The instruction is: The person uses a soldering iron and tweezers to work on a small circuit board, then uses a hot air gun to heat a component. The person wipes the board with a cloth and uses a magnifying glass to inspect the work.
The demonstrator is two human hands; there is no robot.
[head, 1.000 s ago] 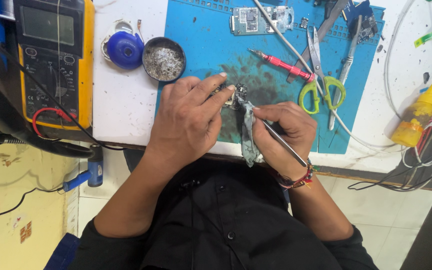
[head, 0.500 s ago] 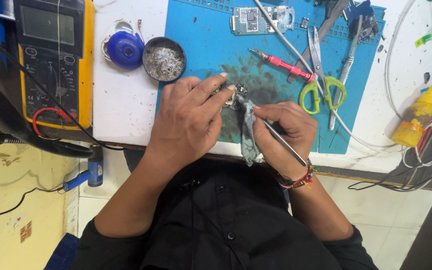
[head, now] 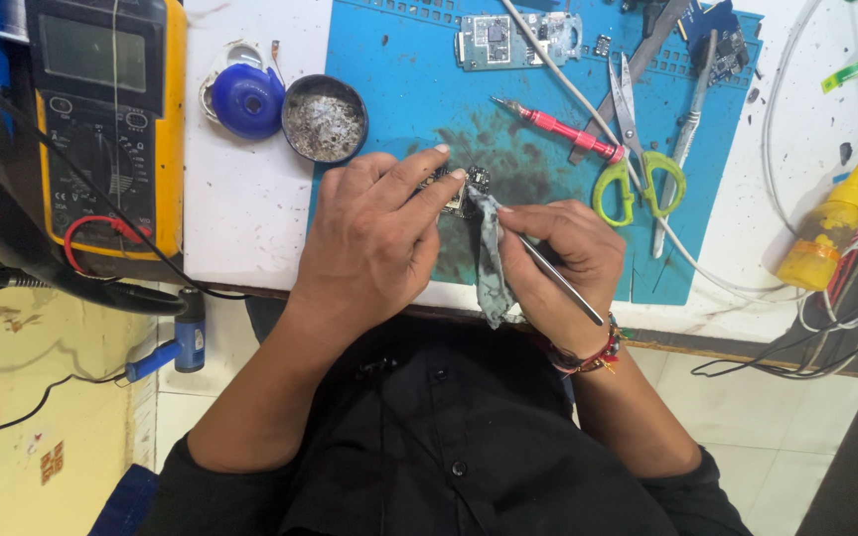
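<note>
Board (head: 471,185) mid-wipe on the blue mat (head: 399,89), pinned under the left hand (head: 374,238).

Left fingers are closed down on the small dark board near the mat's middle, holding it flat; right hand (head: 558,253) is closed on a grey rag (head: 490,263) and thin metal tweezers (head: 558,281), with the rag's top end touching the board's right edge. By my reckoning the cleaning is underway, not finished: dark smears cover the mat around the board (how clean the board itself is I cannot tell, fingers hide most of it). Second board (head: 513,38), red screwdriver (head: 558,127), scissors (head: 638,149) and round tin (head: 324,119) lie untouched, apart from the hands.
</note>
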